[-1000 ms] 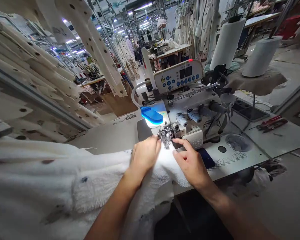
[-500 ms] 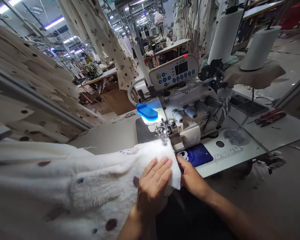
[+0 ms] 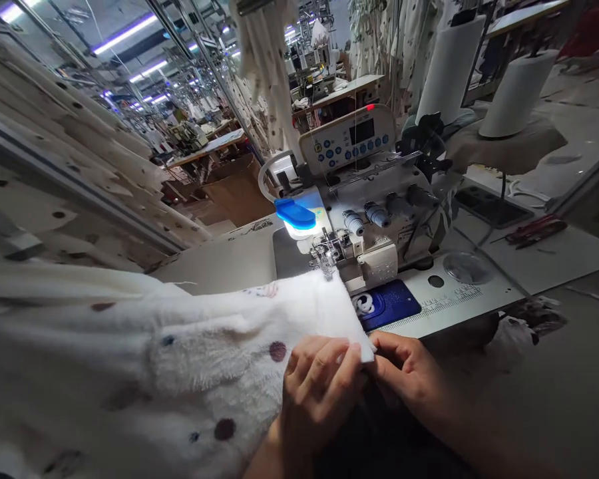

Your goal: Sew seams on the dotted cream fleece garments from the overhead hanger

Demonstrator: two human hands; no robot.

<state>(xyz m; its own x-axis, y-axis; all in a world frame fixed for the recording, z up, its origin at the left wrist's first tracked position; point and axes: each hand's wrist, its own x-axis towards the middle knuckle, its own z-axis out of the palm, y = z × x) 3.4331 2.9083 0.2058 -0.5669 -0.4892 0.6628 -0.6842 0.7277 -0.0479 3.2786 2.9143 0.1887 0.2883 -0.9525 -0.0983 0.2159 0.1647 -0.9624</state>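
A white fluffy fabric piece (image 3: pixel 249 332) with dark spots spreads from the left to the sewing machine (image 3: pixel 379 193). Its far edge lies beneath the presser foot (image 3: pixel 325 256), under a bright lamp. My left hand (image 3: pixel 322 376) grips the fabric near its front corner, fingers bent over the top. At that same corner, my right hand (image 3: pixel 404 366) pinches the fabric's edge between thumb and forefinger. Both hands are close together, just in front of the machine bed. The undersides of the fingers are hidden.
White thread cones (image 3: pixel 452 70) stand behind the machine at right. Red-handled tools (image 3: pixel 536 231) and a round clear dish (image 3: pixel 466 267) lie on the right tabletop. A blue plate (image 3: pixel 392 303) is beside the needle area. Spotted fabric hangs from a rail (image 3: pixel 80 179) at left.
My left hand has slid toward the front corner and its fingers have curled from lying flat. My right hand has come nearer me and now pinches the corner.
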